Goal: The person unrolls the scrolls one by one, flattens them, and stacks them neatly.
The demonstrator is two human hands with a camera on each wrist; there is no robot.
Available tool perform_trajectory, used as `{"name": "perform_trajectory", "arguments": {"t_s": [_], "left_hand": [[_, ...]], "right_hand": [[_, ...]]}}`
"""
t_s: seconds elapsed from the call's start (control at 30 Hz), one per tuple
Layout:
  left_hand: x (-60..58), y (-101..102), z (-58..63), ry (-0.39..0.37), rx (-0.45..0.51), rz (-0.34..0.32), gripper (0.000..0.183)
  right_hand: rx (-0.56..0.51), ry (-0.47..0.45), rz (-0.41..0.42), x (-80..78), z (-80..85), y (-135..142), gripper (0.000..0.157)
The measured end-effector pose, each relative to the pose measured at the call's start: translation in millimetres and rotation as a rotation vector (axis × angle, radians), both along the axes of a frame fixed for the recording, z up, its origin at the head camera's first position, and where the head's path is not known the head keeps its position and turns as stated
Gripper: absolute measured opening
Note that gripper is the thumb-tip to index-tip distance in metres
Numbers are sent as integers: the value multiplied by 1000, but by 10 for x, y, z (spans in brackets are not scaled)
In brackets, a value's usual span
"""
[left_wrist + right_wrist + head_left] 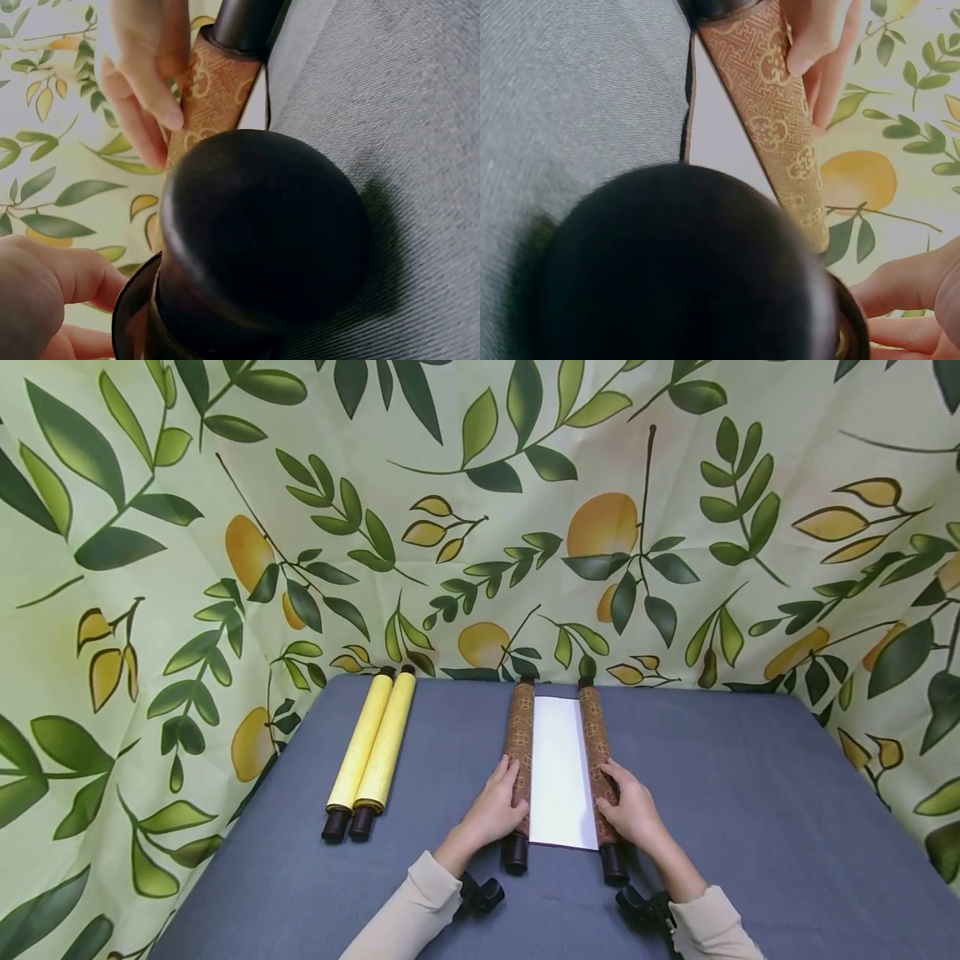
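A brown scroll with a gold pattern lies partly unrolled on the cloth, white paper showing between its left roll and right roll. My left hand grips the left roll near its lower end, fingers over the top and thumb on the inner side. On the right roll, my right hand holds on in the same way. A dark round rod end fills the middle of the left wrist view. Another rod end covers much of the right wrist view.
Two yellow rolled scrolls with dark ends lie side by side to the left. Blue-grey cloth covers the table. Behind it and along the sides hangs a leaf-patterned curtain.
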State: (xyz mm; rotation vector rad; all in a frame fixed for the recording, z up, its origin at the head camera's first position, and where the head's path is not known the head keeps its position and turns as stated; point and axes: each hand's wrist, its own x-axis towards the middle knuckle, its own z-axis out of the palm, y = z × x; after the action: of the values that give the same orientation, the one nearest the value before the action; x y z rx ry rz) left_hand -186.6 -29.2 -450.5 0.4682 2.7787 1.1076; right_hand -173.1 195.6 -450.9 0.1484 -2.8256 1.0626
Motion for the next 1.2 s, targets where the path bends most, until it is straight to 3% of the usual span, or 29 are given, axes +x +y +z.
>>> {"name": "perform_trajectory", "arguments": {"t_s": [0.27, 0.57, 0.83, 1.2], "left_hand": [[-10, -66, -17, 24, 8, -25, 67], [-30, -176, -2, -35, 25, -24, 67], [-53, -232, 4, -62, -11, -43, 73], [-119, -252, 11, -18, 19, -45, 75]], "right_hand": [[27, -82, 33, 16, 23, 70, 55], [48, -247, 44, -11, 116, 179, 67], [63, -229, 62, -5, 148, 297, 63], [68, -217, 52, -37, 145, 331, 63]]}}
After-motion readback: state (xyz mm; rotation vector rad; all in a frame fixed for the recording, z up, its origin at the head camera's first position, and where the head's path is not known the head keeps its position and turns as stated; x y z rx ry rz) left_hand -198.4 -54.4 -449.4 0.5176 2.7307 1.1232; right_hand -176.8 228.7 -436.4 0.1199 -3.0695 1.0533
